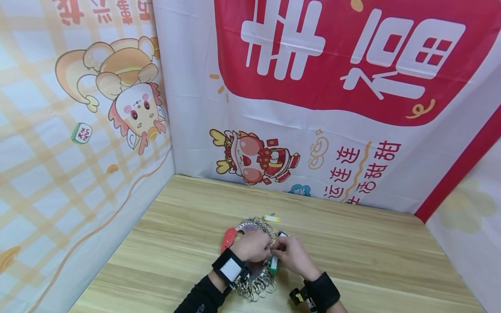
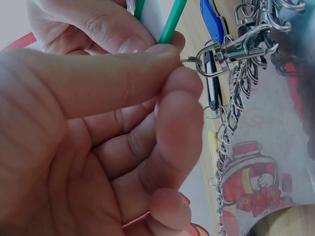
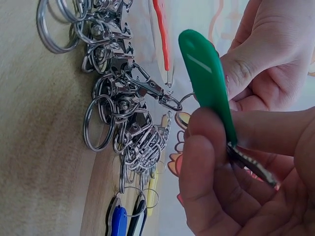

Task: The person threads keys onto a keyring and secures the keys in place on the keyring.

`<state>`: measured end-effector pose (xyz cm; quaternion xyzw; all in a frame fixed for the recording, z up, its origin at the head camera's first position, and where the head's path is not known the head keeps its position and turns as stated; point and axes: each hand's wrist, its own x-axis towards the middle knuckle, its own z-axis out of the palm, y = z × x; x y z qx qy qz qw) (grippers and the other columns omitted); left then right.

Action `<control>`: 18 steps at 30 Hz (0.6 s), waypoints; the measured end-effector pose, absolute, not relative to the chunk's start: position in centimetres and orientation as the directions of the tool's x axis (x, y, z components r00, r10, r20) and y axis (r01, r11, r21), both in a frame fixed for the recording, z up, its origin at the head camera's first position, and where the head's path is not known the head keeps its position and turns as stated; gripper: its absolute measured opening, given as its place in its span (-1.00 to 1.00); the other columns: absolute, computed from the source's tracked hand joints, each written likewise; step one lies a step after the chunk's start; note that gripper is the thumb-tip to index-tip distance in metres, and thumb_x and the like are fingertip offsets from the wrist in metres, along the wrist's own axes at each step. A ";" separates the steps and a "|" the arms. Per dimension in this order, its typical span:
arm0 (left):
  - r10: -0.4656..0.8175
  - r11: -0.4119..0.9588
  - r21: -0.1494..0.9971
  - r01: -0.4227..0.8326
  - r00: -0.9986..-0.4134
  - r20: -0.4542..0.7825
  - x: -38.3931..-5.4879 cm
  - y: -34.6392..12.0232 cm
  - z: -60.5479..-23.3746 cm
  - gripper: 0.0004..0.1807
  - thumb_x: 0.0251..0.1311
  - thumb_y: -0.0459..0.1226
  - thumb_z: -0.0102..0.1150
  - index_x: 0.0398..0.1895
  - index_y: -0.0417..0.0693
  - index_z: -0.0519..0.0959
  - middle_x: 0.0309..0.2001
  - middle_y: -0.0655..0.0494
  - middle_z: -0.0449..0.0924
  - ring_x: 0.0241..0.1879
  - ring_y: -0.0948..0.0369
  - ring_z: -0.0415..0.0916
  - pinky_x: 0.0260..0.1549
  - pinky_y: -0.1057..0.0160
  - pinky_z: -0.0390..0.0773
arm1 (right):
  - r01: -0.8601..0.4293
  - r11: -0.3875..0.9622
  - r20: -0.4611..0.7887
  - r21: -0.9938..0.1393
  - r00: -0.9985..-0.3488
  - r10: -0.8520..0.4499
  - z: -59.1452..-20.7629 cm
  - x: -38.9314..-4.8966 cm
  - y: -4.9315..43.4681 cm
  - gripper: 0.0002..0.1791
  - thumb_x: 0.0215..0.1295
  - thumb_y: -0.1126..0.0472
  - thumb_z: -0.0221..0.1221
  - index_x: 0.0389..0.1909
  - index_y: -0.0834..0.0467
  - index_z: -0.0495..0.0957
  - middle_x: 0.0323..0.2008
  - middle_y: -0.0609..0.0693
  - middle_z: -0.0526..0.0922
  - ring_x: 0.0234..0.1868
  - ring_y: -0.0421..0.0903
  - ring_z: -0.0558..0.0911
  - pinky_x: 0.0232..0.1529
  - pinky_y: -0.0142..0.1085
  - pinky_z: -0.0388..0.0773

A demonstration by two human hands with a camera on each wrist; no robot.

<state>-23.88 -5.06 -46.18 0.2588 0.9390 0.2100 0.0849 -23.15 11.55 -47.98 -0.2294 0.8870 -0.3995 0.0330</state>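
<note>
My left hand (image 1: 252, 246) pinches a small metal split ring (image 2: 194, 63) between thumb and forefinger. That ring is linked to a silver swivel clasp (image 2: 246, 46) on a chain hung with many clasps and rings (image 3: 106, 64). Close beside it, my right hand (image 1: 293, 256) holds a green key tag (image 3: 206, 73) between thumb and fingers. Below the tag a key (image 3: 253, 164) with a toothed edge sticks out against the right palm. Whether the ring passes through the tag is hidden by the fingers.
The chain borders a rounded, shiny piece with a curved red part (image 1: 228, 238) on the wooden table (image 1: 352, 252). A yellow tag (image 1: 272, 218) lies beyond the hands. Blue (image 3: 118, 221) and black tags (image 3: 138, 216) lie along the chain. Printed cloth walls (image 1: 188, 108) stand behind and left.
</note>
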 end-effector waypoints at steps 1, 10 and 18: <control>0.522 0.778 0.438 0.450 -0.852 -0.052 -23.9 -5.0 -46.2 -0.68 0.10 -0.28 0.27 -0.73 0.07 0.40 -0.71 0.25 0.30 -0.70 0.33 0.30 -0.66 0.39 0.30 | -0.385 0.578 0.127 -0.720 -0.891 -0.436 -48.0 -23.2 11.5 -0.86 0.13 0.38 0.26 -0.52 0.10 0.56 -0.53 -0.15 0.57 -0.55 -0.27 0.49 -0.60 -0.39 0.44; 0.510 0.787 0.430 0.443 -0.859 -0.049 -23.7 -5.0 -46.1 -0.68 0.12 -0.27 0.26 -0.73 0.07 0.41 -0.72 0.25 0.32 -0.71 0.33 0.31 -0.67 0.39 0.30 | -0.394 0.579 0.116 -0.713 -0.882 -0.457 -47.8 -23.1 11.5 -0.88 0.16 0.38 0.24 -0.49 0.11 0.57 -0.50 -0.15 0.56 -0.54 -0.27 0.46 -0.59 -0.40 0.41; 0.474 0.804 0.445 0.394 -0.877 -0.079 -23.5 -4.8 -46.0 -0.74 -0.02 -0.37 0.26 -0.70 0.05 0.42 -0.72 0.24 0.35 -0.75 0.32 0.33 -0.74 0.38 0.33 | -0.303 0.534 0.065 -0.789 -0.906 -0.418 -47.9 -22.9 11.4 -0.91 0.20 0.42 0.16 -0.45 0.20 0.54 -0.50 0.02 0.56 -0.55 -0.13 0.54 -0.63 -0.36 0.51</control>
